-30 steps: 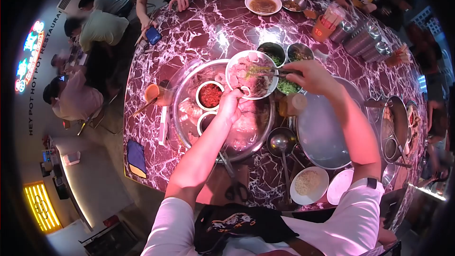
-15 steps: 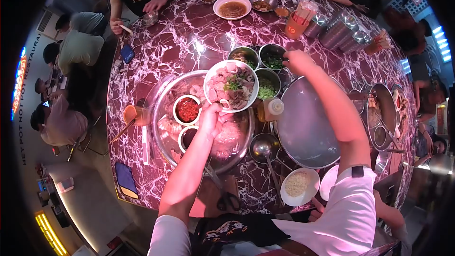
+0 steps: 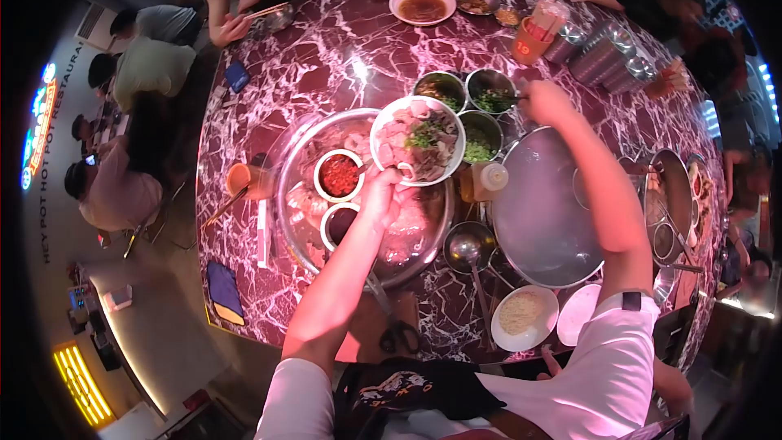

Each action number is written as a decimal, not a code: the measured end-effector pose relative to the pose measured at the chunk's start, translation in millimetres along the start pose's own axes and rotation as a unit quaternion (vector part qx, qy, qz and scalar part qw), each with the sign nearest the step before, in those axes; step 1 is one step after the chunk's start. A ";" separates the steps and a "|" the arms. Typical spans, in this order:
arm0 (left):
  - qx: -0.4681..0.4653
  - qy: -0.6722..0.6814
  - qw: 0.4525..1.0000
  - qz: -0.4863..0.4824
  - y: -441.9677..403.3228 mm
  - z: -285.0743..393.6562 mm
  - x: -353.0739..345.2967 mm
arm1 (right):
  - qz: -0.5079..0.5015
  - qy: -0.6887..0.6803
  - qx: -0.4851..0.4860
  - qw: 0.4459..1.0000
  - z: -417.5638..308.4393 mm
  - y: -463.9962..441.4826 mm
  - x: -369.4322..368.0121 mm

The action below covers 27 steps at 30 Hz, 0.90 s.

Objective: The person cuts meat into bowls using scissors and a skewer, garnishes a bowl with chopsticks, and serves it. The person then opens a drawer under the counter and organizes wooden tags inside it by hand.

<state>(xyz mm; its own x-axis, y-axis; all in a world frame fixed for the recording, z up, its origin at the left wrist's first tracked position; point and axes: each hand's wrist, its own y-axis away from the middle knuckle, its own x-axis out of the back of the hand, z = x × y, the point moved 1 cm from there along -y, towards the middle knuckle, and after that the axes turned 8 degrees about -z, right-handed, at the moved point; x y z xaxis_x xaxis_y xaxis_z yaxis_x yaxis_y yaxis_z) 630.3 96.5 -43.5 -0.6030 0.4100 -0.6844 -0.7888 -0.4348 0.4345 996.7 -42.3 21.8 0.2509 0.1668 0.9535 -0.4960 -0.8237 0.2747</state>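
Observation:
My left hand (image 3: 383, 198) is closed on the near rim of a white bowl (image 3: 418, 141) of sliced meat topped with chopped greens. The bowl hangs over the right side of a large round metal tray (image 3: 287, 232). Beside it on the tray stand a cup of red chopped chili (image 3: 338, 176) and a cup of dark sauce (image 3: 340, 224). My right hand (image 3: 544, 103) is closed at the right edge of a metal cup of dark green herbs (image 3: 492, 92); what its fingers grip is hidden. A cup of pale green pieces (image 3: 481, 137) sits nearer.
A large round lid or pan (image 3: 546, 212) lies under my right forearm. Nearby are a ladle (image 3: 470, 246), scissors (image 3: 399, 336), a squeeze bottle (image 3: 492, 179) and a grain bowl (image 3: 524, 318). Another person holds chopsticks across the table; a chopstick holder (image 3: 533, 42) stands at the back.
Since a second ago my right hand has moved from over the meat bowl to the herb cup. Chopped greens now lie uncovered on the meat. The view has shifted.

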 end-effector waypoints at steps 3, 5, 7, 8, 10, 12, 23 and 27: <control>-0.016 0.014 0.999 -0.042 -3.4 -0.6 6.0 | 0.074 -0.062 0.067 0.993 -3.4 32.9 30.9; -0.022 0.025 0.997 -0.064 -4.6 -1.5 9.4 | 0.048 -0.183 0.035 0.981 -26.2 58.2 57.0; -0.029 0.006 1.000 -0.009 0.2 0.1 -0.3 | 0.009 -0.262 0.057 0.963 -55.5 79.4 71.0; -0.025 0.003 1.000 0.004 3.1 0.6 -5.6 | -0.012 -0.302 0.065 0.951 -69.7 86.1 72.0; -0.015 -0.005 0.999 0.031 7.0 2.3 -12.8 | -0.027 -0.284 0.123 0.950 -98.2 89.7 64.5; -0.018 -0.004 1.000 0.025 6.6 0.5 -11.8 | 0.005 -0.250 0.180 0.951 -110.7 91.1 52.7; -0.008 -0.018 0.999 0.030 12.4 -3.6 4.7 | -0.153 0.037 0.101 0.982 -66.0 65.5 16.8; -0.005 -0.015 1.000 0.023 11.5 -7.2 12.4 | -0.075 -0.002 0.189 0.979 -54.0 46.1 -33.6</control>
<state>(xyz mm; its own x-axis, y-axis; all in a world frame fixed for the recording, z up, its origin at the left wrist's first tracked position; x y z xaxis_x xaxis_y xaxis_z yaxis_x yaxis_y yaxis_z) 614.6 90.8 -51.3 -0.6420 0.4137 -0.6455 -0.7589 -0.4624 0.4585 920.6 -56.6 9.1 0.3012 0.2988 0.9055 -0.1115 -0.9321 0.3447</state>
